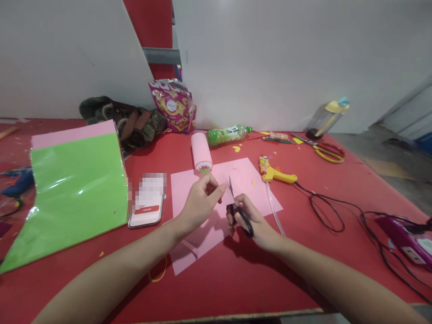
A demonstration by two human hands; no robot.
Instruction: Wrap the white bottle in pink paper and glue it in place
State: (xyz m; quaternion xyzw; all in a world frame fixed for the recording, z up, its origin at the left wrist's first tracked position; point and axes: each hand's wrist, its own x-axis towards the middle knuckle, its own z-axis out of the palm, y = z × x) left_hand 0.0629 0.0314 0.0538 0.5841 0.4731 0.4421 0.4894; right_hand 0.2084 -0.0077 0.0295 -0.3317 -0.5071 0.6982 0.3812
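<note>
My right hand point(253, 220) is closed on a pair of scissors point(248, 221) with black handles, the blades pointing up and away from me. Just left of the blades, my left hand point(204, 198) is closed in a pinch, seemingly on a small piece of pink paper that blends with the sheet behind it. Both hands are above a large sheet of pink paper point(184, 193) lying on the red table. A bottle wrapped in pink paper point(201, 150) lies beyond my left hand, its green cap facing me.
Left are a phone point(145, 216) and a green paper pack point(77, 180). A yellow glue gun point(278, 174) with its black cord lies to the right. Behind are a green-labelled bottle point(227, 134), a snack bag point(173, 105) and yellow-and-red-handled scissors point(327, 152).
</note>
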